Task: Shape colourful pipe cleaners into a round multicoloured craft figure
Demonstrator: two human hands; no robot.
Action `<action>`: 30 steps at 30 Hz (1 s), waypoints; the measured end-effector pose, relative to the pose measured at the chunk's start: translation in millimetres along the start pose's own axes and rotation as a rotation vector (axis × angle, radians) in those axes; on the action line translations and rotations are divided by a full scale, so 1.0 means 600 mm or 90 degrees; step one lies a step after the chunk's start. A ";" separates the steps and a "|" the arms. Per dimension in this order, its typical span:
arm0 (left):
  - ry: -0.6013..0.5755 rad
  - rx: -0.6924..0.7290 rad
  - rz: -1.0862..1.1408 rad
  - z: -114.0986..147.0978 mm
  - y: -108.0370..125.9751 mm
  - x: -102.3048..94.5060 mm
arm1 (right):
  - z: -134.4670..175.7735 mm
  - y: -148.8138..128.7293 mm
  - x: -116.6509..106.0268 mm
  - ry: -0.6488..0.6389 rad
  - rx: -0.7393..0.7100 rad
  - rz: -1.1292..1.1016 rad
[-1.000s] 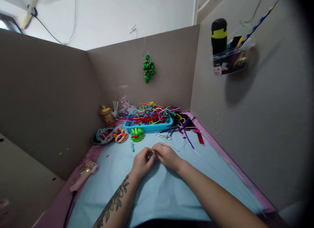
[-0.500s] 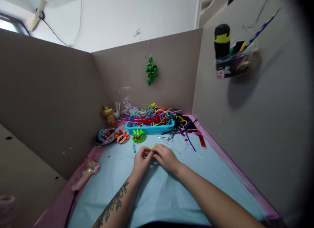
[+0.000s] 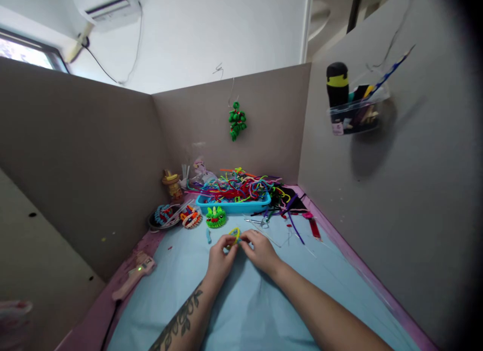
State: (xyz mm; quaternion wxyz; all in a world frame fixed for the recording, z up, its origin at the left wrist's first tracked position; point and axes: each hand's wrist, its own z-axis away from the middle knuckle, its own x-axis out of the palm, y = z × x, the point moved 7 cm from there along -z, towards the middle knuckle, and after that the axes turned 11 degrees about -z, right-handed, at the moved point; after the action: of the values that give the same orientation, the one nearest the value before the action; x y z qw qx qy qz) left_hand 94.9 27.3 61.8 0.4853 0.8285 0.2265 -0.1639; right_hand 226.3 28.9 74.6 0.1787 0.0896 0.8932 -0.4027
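Observation:
A yellow pipe cleaner (image 3: 237,232), bent into a loop, stands up between my two hands above the blue cloth. My left hand (image 3: 221,254) is closed, pinching it between thumb and fingertips. From the other side my right hand (image 3: 261,250) is closed too, its thumb and fingers pinched at the right side of the loop. The exact spot of that grip is partly hidden by the fingers. Just beyond my left hand lies a short light blue piece (image 3: 208,235). A green fuzzy animal head (image 3: 216,217) and a pair of scissors (image 3: 262,222) lie farther back.
A blue tray (image 3: 234,208) heaped with colourful pipe cleaners stands at the back. To its left are an orange fuzzy head (image 3: 190,217) and a dark bowl (image 3: 154,223). A pink glue gun (image 3: 134,278) lies at the left edge. Grey partitions (image 3: 234,154) enclose the table.
The yellow pipe cleaner, nearly straight and mostly hidden before, now shows as a curved loop. My hands have moved slightly apart. The whole view has shifted as my head tilted up.

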 end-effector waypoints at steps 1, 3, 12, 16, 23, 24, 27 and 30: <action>0.001 0.004 0.002 0.000 0.001 0.001 | 0.000 0.001 0.000 0.004 0.002 0.003; 0.005 0.014 -0.007 0.000 0.004 0.001 | 0.000 0.003 -0.001 0.012 0.007 0.004; 0.018 0.024 -0.064 0.006 0.004 0.002 | -0.004 0.010 0.000 0.068 0.053 -0.102; 0.034 0.041 -0.086 0.006 0.007 0.004 | -0.003 0.022 -0.007 0.121 0.126 -0.145; 0.033 0.071 -0.149 0.008 0.008 0.008 | -0.004 0.040 -0.004 0.145 0.184 -0.178; 0.030 0.067 -0.149 0.008 0.009 0.007 | -0.004 0.041 -0.003 0.145 0.185 -0.181; 0.020 0.045 -0.107 0.008 0.010 0.007 | -0.005 0.043 -0.001 0.139 0.184 -0.183; 0.015 0.004 -0.014 0.005 0.006 0.007 | -0.007 0.043 0.000 0.125 0.179 -0.178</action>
State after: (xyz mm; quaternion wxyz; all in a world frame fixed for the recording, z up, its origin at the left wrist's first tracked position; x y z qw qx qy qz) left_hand 100.3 24.1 60.6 0.4784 0.8290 0.2411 -0.1603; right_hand 232.8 49.0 59.5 0.0192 0.0279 0.8450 -0.5337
